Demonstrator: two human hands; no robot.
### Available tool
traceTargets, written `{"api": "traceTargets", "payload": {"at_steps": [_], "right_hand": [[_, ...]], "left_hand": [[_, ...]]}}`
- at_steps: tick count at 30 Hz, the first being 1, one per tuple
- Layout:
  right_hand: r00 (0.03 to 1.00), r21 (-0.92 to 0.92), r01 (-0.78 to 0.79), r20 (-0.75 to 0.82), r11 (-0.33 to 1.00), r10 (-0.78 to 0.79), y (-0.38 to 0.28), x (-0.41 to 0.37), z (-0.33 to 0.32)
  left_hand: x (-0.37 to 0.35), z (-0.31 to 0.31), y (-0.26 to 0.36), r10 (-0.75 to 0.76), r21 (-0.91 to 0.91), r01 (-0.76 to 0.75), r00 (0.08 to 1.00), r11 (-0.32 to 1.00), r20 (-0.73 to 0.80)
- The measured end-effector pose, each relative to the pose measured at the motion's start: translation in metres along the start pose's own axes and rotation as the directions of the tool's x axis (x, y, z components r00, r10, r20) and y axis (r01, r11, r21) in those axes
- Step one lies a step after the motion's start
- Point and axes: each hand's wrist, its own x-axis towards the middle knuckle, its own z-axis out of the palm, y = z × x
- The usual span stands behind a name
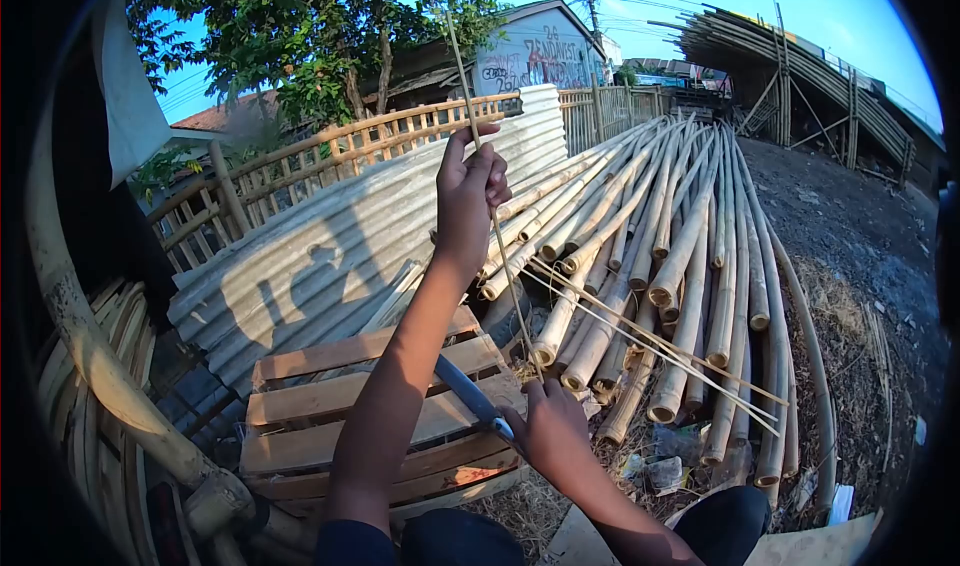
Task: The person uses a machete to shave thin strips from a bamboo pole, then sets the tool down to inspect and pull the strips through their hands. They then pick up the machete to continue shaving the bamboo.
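A thin bamboo strip [513, 286] stands nearly upright in front of me, leaning a little to the left at its top. My left hand [472, 174] is raised and closed around its upper part. Lower down, my right hand [552, 428] grips a knife [463, 391], whose broad grey blade points up and left over a wooden slatted crate [350, 401]. The strip's lower end meets the fingers of this right hand. Several loose thin bamboo strips [660, 344] lie across the bamboo poles just right of my hands.
A large stack of bamboo poles [690, 266] stretches away ahead, cut ends toward me. Corrugated sheeting [330, 236] and a bamboo fence [380, 136] run along the left. A thick bamboo post [110, 376] stands close at my left. More poles [800, 76] rest on a rack at far right.
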Motion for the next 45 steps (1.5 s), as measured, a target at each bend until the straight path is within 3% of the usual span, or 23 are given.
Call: {"api": "traceTargets", "payload": {"at_steps": [1,3,9,10,11,12,13,14,15,19,20,23,25,27,29,30,31,34,37,39,40,42,45], "right_hand": [[1.000,-0.005,0.003,-0.001,1.000,-0.003,0.000,-0.004,0.006],[0.889,-0.048,-0.167,0.424,0.985,0.172,0.002,-0.009,0.022],[0.849,-0.016,-0.166,0.507,0.986,0.151,0.028,-0.003,0.089],[0.922,-0.025,-0.114,0.370,0.993,0.115,0.025,-0.006,0.092],[0.923,-0.026,-0.115,0.368,0.993,0.116,0.029,-0.007,0.089],[0.830,0.292,-0.383,0.525,0.876,0.188,0.036,-0.011,0.081],[0.715,0.509,-0.623,0.679,0.595,0.167,0.035,-0.014,0.062],[0.719,0.617,-0.672,0.676,0.409,0.162,0.032,-0.031,0.050],[0.783,0.677,-0.600,0.605,0.426,0.143,0.032,-0.052,0.037],[0.660,0.660,-0.751,0.751,-0.031,-0.020,0.042,-0.124,-0.015],[0.698,0.692,-0.714,0.715,0.105,0.035,0.044,-0.140,-0.026],[0.509,0.514,-0.858,0.842,0.021,0.176,0.046,-0.170,-0.064],[0.530,0.502,-0.848,0.816,0.172,0.231,0.047,-0.179,-0.087],[0.609,0.584,-0.792,0.776,0.176,0.165,0.060,-0.181,-0.099],[0.655,0.653,-0.752,0.727,0.086,0.207,0.057,-0.175,-0.112],[0.622,0.626,-0.776,0.740,0.077,0.257,0.056,-0.168,-0.115],[0.586,0.597,-0.799,0.750,0.066,0.307,0.055,-0.161,-0.117],[0.607,0.617,-0.783,0.732,0.076,0.309,0.060,-0.131,-0.112],[0.696,0.716,-0.698,0.676,0.006,0.243,0.047,-0.094,-0.119],[0.754,0.759,-0.651,0.644,0.018,0.128,0.049,-0.075,-0.122],[0.799,0.803,-0.593,0.597,-0.067,0.075,0.046,-0.065,-0.121],[0.838,0.842,-0.539,0.533,0.019,0.111,0.026,-0.040,-0.138],[0.902,0.899,-0.431,0.429,0.077,0.041,0.017,-0.003,-0.148]], "left_hand": [[-0.002,0.001,-0.003,-0.029,-0.023,0.028,0.999,0.999,-0.023],[-0.002,0.000,-0.010,-0.013,-0.098,0.014,1.000,0.995,0.007],[0.008,0.002,-0.016,-0.106,-0.210,0.117,0.992,0.971,0.062],[0.012,0.000,-0.015,-0.075,-0.175,0.094,0.991,0.980,0.111],[0.014,-0.002,-0.014,-0.074,-0.177,0.094,0.991,0.980,0.114],[0.017,-0.004,-0.012,-0.145,-0.101,0.158,0.981,0.982,0.128],[0.021,-0.005,-0.008,-0.212,-0.022,0.217,0.968,0.976,0.137],[0.027,-0.011,-0.005,-0.248,0.039,0.245,0.946,0.969,0.211],[0.033,-0.013,-0.001,-0.284,0.160,0.252,0.930,0.955,0.231],[0.054,-0.018,0.008,-0.305,0.315,0.208,0.904,0.926,0.301],[0.059,-0.018,0.007,-0.334,0.329,0.229,0.890,0.916,0.310],[0.065,-0.011,0.000,-0.350,0.349,0.235,0.882,0.907,0.316],[0.069,-0.002,-0.002,-0.298,0.322,0.210,0.920,0.923,0.255],[0.077,0.003,-0.007,-0.247,0.267,0.177,0.935,0.947,0.254],[0.085,0.011,-0.007,-0.080,0.133,0.050,0.970,0.990,0.230],[0.088,0.013,-0.010,-0.031,0.068,0.015,0.971,0.998,0.235],[0.088,0.016,-0.011,-0.035,0.066,0.019,0.971,0.998,0.235],[0.079,0.037,-0.014,0.249,0.115,-0.266,0.958,0.957,0.141],[0.074,0.048,-0.016,0.345,0.206,-0.385,0.916,0.900,0.204],[0.067,0.067,-0.013,0.347,0.222,-0.364,0.931,0.904,0.113],[0.066,0.073,-0.014,0.372,0.248,-0.373,0.927,0.894,0.054],[0.067,0.080,-0.023,0.437,0.360,-0.402,0.899,0.842,-0.017],[0.062,0.097,-0.019,0.402,0.264,-0.386,0.916,0.884,-0.005]]}}
